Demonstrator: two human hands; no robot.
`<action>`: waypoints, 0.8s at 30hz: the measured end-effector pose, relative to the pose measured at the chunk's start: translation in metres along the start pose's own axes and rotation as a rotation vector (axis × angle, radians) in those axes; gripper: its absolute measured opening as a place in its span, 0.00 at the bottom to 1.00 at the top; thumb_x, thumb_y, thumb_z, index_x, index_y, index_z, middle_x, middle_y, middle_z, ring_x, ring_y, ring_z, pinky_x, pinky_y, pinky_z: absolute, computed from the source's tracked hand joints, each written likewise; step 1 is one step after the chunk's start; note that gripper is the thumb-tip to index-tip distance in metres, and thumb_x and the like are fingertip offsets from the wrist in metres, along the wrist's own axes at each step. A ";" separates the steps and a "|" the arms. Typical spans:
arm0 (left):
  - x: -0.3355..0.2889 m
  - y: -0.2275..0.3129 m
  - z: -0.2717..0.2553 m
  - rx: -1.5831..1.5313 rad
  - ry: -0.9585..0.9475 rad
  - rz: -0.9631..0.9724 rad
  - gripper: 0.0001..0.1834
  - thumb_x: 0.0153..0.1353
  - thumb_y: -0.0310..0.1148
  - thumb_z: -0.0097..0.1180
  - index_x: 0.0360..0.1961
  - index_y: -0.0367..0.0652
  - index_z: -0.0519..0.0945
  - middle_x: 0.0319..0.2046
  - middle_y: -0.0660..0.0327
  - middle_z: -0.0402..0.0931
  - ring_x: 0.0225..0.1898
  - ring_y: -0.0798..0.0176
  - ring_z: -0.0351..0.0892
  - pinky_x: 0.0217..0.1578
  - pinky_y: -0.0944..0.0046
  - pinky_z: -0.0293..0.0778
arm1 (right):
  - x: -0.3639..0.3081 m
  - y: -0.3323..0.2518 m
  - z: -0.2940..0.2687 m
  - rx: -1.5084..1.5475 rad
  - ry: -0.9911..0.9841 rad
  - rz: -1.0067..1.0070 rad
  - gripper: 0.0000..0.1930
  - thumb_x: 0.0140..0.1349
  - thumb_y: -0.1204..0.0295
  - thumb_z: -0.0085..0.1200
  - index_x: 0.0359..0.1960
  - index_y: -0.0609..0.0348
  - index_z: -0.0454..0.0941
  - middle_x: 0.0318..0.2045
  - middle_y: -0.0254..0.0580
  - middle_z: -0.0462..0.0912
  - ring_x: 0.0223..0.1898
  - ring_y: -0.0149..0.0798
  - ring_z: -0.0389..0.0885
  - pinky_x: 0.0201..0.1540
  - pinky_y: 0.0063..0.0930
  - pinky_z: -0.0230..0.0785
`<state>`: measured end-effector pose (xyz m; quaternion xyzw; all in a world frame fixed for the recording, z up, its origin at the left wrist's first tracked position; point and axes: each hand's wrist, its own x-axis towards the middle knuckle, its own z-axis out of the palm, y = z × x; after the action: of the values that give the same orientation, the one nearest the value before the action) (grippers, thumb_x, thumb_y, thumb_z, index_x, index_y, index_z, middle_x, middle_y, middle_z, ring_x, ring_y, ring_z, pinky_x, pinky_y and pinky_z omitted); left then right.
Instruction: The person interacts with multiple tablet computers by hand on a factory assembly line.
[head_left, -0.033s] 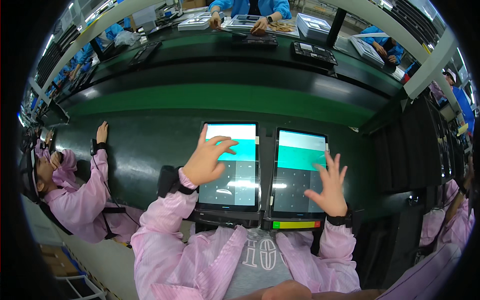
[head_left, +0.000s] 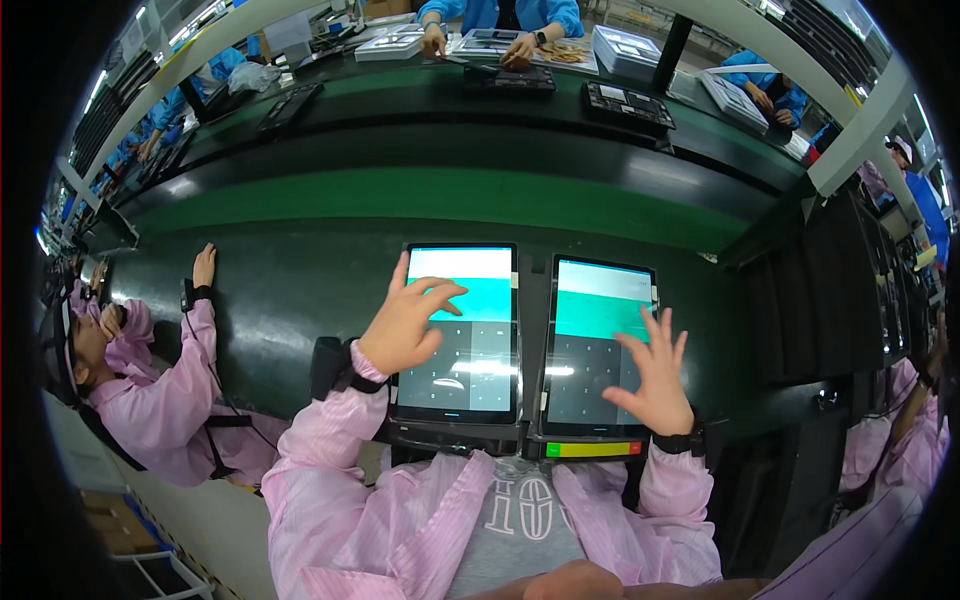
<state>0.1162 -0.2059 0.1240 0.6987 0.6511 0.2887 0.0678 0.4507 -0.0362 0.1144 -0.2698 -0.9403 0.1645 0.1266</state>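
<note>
Dark green workbench (head_left: 290,270) above grey floor (head_left: 205,515)

Far table (head_left: 400,82): beyond the far edge of the near table (head_left: 270,300).
Dark flat devices: one (head_left: 292,107) toward the far table's left, one (head_left: 628,108) by its near edge, right of centre.
White stack (head_left: 625,50): toward the far table's far edge.
Clear plastic bag (head_left: 255,76): toward its far left corner.
Co-worker in blue (head_left: 480,14): at its far edge.
Co-worker in pink (head_left: 150,415): at the near table's left.
Black rack (head_left: 815,300): beside its right edge.
</note>
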 end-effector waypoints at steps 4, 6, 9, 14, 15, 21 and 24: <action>-0.025 -0.007 -0.010 0.009 0.024 -0.017 0.31 0.36 0.22 0.41 0.49 0.38 0.73 0.34 0.64 0.83 0.52 0.54 0.74 0.68 0.32 0.31 | 0.005 -0.024 -0.002 0.002 -0.095 -0.061 0.39 0.44 0.43 0.65 0.57 0.51 0.73 0.70 0.53 0.50 0.72 0.65 0.35 0.64 0.75 0.24; -0.032 -0.009 -0.009 0.006 0.034 -0.014 0.30 0.36 0.22 0.41 0.47 0.38 0.73 0.33 0.64 0.84 0.52 0.54 0.74 0.68 0.32 0.32 | 0.007 -0.028 0.000 -0.024 -0.043 -0.078 0.39 0.45 0.43 0.64 0.57 0.51 0.73 0.70 0.53 0.51 0.72 0.66 0.36 0.64 0.75 0.25; -0.036 -0.012 -0.004 0.041 -0.023 0.000 0.28 0.36 0.21 0.40 0.45 0.38 0.74 0.34 0.64 0.84 0.53 0.54 0.74 0.69 0.32 0.33 | 0.010 -0.026 0.007 -0.153 -0.136 -0.069 0.41 0.44 0.40 0.64 0.59 0.49 0.72 0.70 0.53 0.51 0.72 0.66 0.36 0.65 0.73 0.22; -0.054 -0.027 -0.015 0.037 0.101 -0.073 0.25 0.39 0.21 0.42 0.42 0.39 0.78 0.33 0.64 0.84 0.53 0.56 0.74 0.68 0.32 0.36 | 0.019 -0.043 0.015 -0.073 -0.109 -0.100 0.41 0.43 0.41 0.64 0.58 0.49 0.72 0.68 0.52 0.55 0.71 0.66 0.39 0.65 0.74 0.24; -0.056 -0.028 -0.017 0.036 0.057 -0.121 0.24 0.39 0.21 0.42 0.42 0.40 0.78 0.33 0.63 0.84 0.53 0.56 0.74 0.68 0.32 0.36 | 0.020 -0.044 0.018 -0.064 -0.146 -0.123 0.42 0.43 0.41 0.65 0.58 0.48 0.72 0.67 0.52 0.56 0.71 0.66 0.40 0.65 0.74 0.24; -0.025 -0.019 -0.018 0.001 0.116 -0.024 0.28 0.40 0.23 0.44 0.48 0.40 0.74 0.36 0.64 0.83 0.53 0.56 0.74 0.68 0.32 0.34 | 0.014 -0.029 -0.003 -0.058 0.004 0.002 0.43 0.43 0.44 0.67 0.61 0.49 0.69 0.67 0.56 0.53 0.71 0.66 0.39 0.64 0.75 0.26; 0.007 -0.006 -0.008 -0.017 0.020 0.022 0.30 0.40 0.23 0.43 0.51 0.40 0.72 0.39 0.64 0.82 0.56 0.54 0.72 0.68 0.32 0.33 | 0.008 -0.003 -0.002 -0.072 0.101 0.125 0.43 0.43 0.46 0.68 0.61 0.50 0.68 0.67 0.57 0.52 0.71 0.66 0.38 0.65 0.73 0.26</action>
<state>0.1071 -0.2007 0.1300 0.7023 0.6415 0.3019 0.0643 0.4432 -0.0338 0.1189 -0.3401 -0.9194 0.1244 0.1537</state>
